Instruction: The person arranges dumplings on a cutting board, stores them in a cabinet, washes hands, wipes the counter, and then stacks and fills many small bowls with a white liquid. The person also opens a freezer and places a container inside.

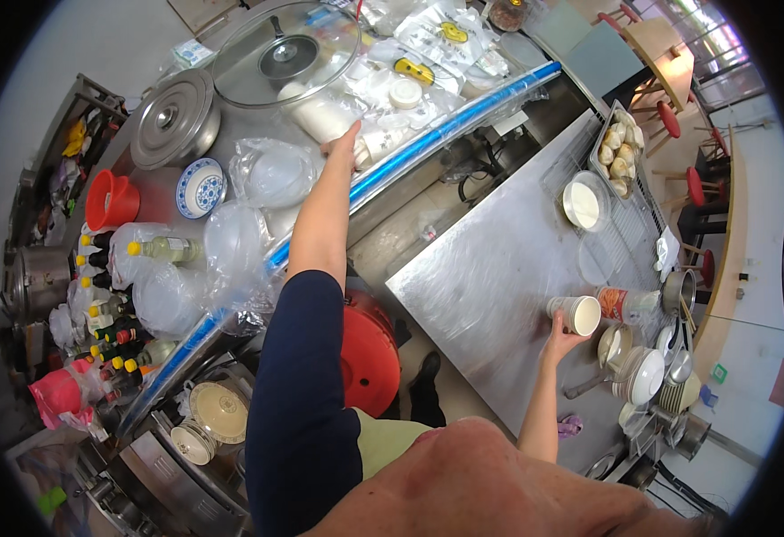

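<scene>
My right hand (558, 341) grips a short stack of paper cups (570, 314), tilted with the open mouth facing right, above the right-hand steel table (472, 282). My left arm stretches across the other counter. There my left hand (344, 146) is closed on a plastic sleeve of white cups (318, 115), part of which it hides. Right of that hand, a white round lid or tub (405, 94) lies among crumpled plastic bags. A clear bag of round plastic lids or bowls (274, 173) sits just left of my left forearm.
A large glass lid (231, 87), a lidded steel pot (170, 121), a red plastic container (111, 200) and several bottles (164, 248) crowd the left counter. The right table bears stacked bowls (644, 376), a printed cup (612, 303) and a tray of pale food (619, 151). A red stool (368, 356) stands between them.
</scene>
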The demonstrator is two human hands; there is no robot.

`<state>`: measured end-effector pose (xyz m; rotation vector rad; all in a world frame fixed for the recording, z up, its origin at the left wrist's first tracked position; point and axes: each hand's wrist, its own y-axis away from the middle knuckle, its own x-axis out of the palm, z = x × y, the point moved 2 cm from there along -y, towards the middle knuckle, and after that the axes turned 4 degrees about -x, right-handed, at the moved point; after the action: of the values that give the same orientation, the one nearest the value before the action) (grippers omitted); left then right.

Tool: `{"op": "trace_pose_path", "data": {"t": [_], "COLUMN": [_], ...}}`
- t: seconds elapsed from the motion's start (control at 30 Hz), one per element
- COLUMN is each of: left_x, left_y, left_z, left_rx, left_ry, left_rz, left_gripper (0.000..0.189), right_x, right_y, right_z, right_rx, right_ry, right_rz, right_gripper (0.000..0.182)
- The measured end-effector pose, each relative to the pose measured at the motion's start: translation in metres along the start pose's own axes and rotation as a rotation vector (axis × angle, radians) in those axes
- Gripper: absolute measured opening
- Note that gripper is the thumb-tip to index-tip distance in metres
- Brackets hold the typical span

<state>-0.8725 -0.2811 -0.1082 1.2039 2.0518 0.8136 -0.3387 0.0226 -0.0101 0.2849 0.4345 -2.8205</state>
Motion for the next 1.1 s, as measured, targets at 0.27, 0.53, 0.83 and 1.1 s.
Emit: {"op": "trace_pose_path", "data": {"t": [0.27,0.53,0.83,1.1], "left_x": [0.004,-0.021,-0.078,-0.084], "left_y": [-0.042,-0.005,0.034,0.064], "left_z": [0.006,-0.013,-0.019,-0.010], "left_rx": [0.035,-0.080,-0.224,-0.275], "left_ry": [0.362,0.498,0.593,0.537], "left_rz": [0.275,0.756,0.891,0.928], "left_gripper": [0.097,0.054,0.054,0.058], "right_x": [-0.031,0.129,0.401,0.444], "right_y": [0.074,0.097,0.011,0.019], "right_z": [0.031,0.115,0.108,0.119], "right_rx": [0.102,-0.358,-0.211,-0.676], "right_ry": [0.334,0.128,-0.045,0.610], "right_rz": [0.084,0.730,0.832,1.113], "right_gripper": [0.082,0.059,0.036,0.050]}}
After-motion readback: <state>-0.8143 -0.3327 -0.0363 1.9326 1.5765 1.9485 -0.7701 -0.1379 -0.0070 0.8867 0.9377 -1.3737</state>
